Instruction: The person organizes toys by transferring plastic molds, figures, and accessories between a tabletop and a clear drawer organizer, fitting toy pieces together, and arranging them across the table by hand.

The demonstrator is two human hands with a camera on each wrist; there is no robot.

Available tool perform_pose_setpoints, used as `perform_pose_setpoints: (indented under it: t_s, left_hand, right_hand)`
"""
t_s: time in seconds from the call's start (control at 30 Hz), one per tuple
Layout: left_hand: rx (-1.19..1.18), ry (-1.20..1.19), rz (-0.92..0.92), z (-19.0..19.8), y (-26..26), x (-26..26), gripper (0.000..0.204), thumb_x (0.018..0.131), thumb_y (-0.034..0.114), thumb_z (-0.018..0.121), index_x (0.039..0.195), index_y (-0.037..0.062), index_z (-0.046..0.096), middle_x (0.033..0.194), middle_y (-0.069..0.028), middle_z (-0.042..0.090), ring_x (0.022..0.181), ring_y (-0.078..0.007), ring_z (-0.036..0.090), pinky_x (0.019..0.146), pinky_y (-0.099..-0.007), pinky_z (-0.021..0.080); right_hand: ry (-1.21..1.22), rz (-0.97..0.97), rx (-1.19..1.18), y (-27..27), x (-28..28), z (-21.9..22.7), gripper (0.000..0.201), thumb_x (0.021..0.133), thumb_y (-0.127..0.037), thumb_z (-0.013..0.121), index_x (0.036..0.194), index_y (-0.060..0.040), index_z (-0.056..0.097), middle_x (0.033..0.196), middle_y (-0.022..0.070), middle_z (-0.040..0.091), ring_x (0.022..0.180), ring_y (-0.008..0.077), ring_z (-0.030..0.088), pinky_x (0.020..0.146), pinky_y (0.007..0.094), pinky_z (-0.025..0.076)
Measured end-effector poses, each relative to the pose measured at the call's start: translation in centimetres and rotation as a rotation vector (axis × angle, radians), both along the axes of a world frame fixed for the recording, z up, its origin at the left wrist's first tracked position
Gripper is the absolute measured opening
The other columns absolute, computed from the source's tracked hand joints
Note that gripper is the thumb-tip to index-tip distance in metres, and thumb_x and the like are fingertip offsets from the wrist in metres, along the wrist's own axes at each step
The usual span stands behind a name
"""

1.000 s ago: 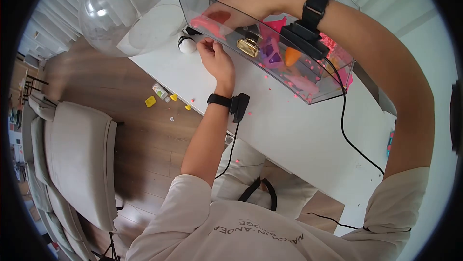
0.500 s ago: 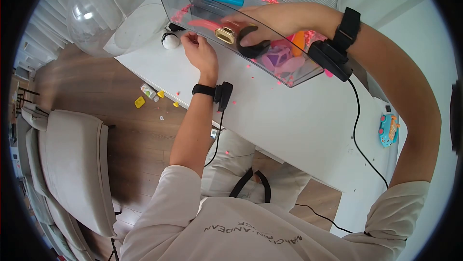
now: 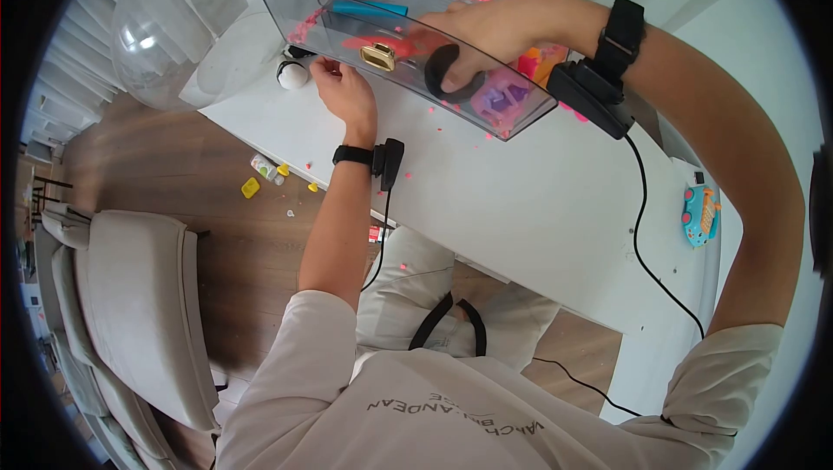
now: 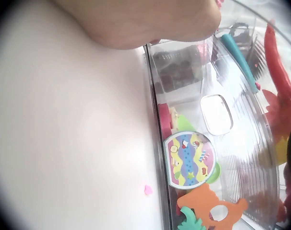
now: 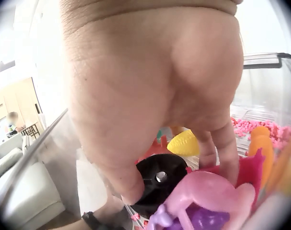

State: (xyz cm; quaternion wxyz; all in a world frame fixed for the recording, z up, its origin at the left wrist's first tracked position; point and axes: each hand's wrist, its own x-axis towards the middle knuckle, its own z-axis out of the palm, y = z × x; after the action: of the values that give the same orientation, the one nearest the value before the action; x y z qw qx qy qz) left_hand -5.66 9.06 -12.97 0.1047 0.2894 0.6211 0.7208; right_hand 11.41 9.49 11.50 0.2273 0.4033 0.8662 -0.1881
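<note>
In the head view, my right hand [image 3: 499, 32] reaches down inside a clear plastic tank [image 3: 416, 88]. It grips a black round disc [image 5: 164, 179] with a silver centre; thumb and fingers lie at its opposite sides. A pink and purple toy [image 5: 207, 191] overlaps the disc's edge in the right wrist view, and a yellow toy [image 5: 184, 143] lies behind it. Outside the tank, my left hand [image 3: 349, 98] is beside the front wall, fingers loosely curled and holding nothing. Just left of it is a white ball-like thing [image 3: 293, 75] with a black band.
Inside the tank are a gold-rimmed piece [image 3: 378, 57], a blue tube [image 3: 370, 8], a red toy [image 4: 282, 100] and scattered pink bits. A large transparent balloon [image 3: 156, 45] stands at the table's far left. A toy car [image 3: 699, 216] sits right, past a black cable [image 3: 640, 227].
My right hand has moved rightward inside the tank, from the red toy to the black disc, which shifts along with it. The blue tube has come into sight. My left hand stays beside the wall.
</note>
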Motion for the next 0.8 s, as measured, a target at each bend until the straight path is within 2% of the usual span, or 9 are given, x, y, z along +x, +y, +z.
perform_pose_setpoints:
  t_s: [0.03, 0.1, 0.13, 0.2, 0.33, 0.5, 0.63, 0.7, 0.8]
  left_hand:
    - [-0.017, -0.005, 0.001, -0.1, 0.1, -0.1, 0.016, 0.089, 0.008, 0.055, 0.103, -0.0001, 0.054, 0.088, -0.0120, 0.062, 0.079, -0.0274, 0.061, 0.079, -0.0389, 0.049]
    - [-0.037, -0.009, -0.001, -0.5, 0.2, -0.2, 0.016, 0.089, 0.008, 0.055, 0.103, -0.0001, 0.055, 0.089, -0.0125, 0.063, 0.079, -0.0278, 0.061, 0.078, -0.0391, 0.049]
    - [-0.019, 0.001, 0.008, -0.5, 0.3, -0.2, 0.016, 0.089, 0.007, 0.055, 0.103, -0.0002, 0.055, 0.089, -0.0129, 0.063, 0.080, -0.0283, 0.062, 0.079, -0.0392, 0.049]
    - [-0.001, 0.011, 0.017, -0.6, 0.3, -0.2, 0.016, 0.089, 0.007, 0.055, 0.103, -0.0003, 0.055, 0.090, -0.0133, 0.064, 0.080, -0.0287, 0.062, 0.079, -0.0393, 0.050]
    - [-0.032, -0.002, 0.010, -0.1, -0.1, -0.2, 0.018, 0.088, 0.006, 0.055, 0.104, -0.0005, 0.055, 0.090, -0.0135, 0.064, 0.080, -0.0287, 0.062, 0.079, -0.0395, 0.049]
    - [-0.026, -0.013, 0.002, -0.5, 0.3, -0.2, 0.019, 0.088, 0.007, 0.055, 0.105, -0.0002, 0.056, 0.089, -0.0128, 0.064, 0.080, -0.0287, 0.063, 0.079, -0.0397, 0.050]
    - [-0.046, 0.002, 0.011, -0.3, 0.1, -0.2, 0.018, 0.088, 0.007, 0.055, 0.105, 0.0000, 0.056, 0.089, -0.0125, 0.064, 0.080, -0.0289, 0.063, 0.079, -0.0398, 0.050]
    - [-0.050, 0.000, 0.013, -0.5, 0.3, -0.3, 0.018, 0.088, 0.007, 0.056, 0.105, 0.0001, 0.056, 0.089, -0.0125, 0.064, 0.081, -0.0291, 0.063, 0.079, -0.0400, 0.050]
    - [-0.059, 0.001, 0.014, -0.5, 0.3, -0.3, 0.018, 0.088, 0.007, 0.056, 0.104, 0.0004, 0.057, 0.089, -0.0129, 0.064, 0.081, -0.0295, 0.063, 0.079, -0.0403, 0.050]
  right_hand:
    - [0.001, -0.006, -0.002, 0.5, 0.1, -0.6, 0.091, 0.080, -0.033, 0.079, 0.158, -0.0128, 0.036, 0.129, 0.0205, 0.057, 0.102, 0.0324, 0.065, 0.084, 0.0410, 0.053]
    - [0.214, -0.093, -0.242, 1.9, 0.3, -2.2, 0.076, 0.083, -0.031, 0.078, 0.149, -0.0108, 0.046, 0.125, 0.0160, 0.059, 0.098, 0.0274, 0.064, 0.080, 0.0391, 0.053]
    - [0.215, -0.096, -0.244, 1.6, 0.2, -2.0, 0.076, 0.083, -0.031, 0.078, 0.149, -0.0108, 0.046, 0.125, 0.0160, 0.059, 0.098, 0.0274, 0.064, 0.080, 0.0391, 0.053]
    - [0.248, -0.263, -0.375, 1.0, 0.0, -1.4, 0.063, 0.083, -0.022, 0.077, 0.140, -0.0090, 0.053, 0.123, 0.0129, 0.061, 0.098, 0.0234, 0.063, 0.081, 0.0361, 0.053]
    - [0.127, -0.270, -0.304, 0.5, -0.5, -0.8, 0.058, 0.079, -0.013, 0.077, 0.134, -0.0083, 0.059, 0.127, 0.0119, 0.061, 0.101, 0.0232, 0.063, 0.082, 0.0336, 0.052]
    - [0.225, -0.035, -0.162, 1.6, 0.5, -2.4, 0.051, 0.072, 0.003, 0.071, 0.122, -0.0054, 0.065, 0.114, 0.0101, 0.067, 0.100, 0.0237, 0.065, 0.084, 0.0350, 0.054]
    - [0.277, -0.017, -0.227, 0.7, 0.4, -1.1, 0.051, 0.072, 0.008, 0.066, 0.122, -0.0051, 0.065, 0.114, 0.0107, 0.067, 0.104, 0.0255, 0.064, 0.086, 0.0365, 0.053]
    - [0.204, 0.100, -0.047, 0.3, 0.0, -0.7, 0.051, 0.071, 0.008, 0.066, 0.121, -0.0051, 0.065, 0.120, 0.0111, 0.064, 0.109, 0.0259, 0.062, 0.089, 0.0363, 0.052]
    - [0.260, 0.229, 0.067, 1.3, 0.1, -1.5, 0.054, 0.071, 0.004, 0.069, 0.124, -0.0052, 0.063, 0.124, 0.0115, 0.061, 0.112, 0.0257, 0.061, 0.093, 0.0364, 0.051]
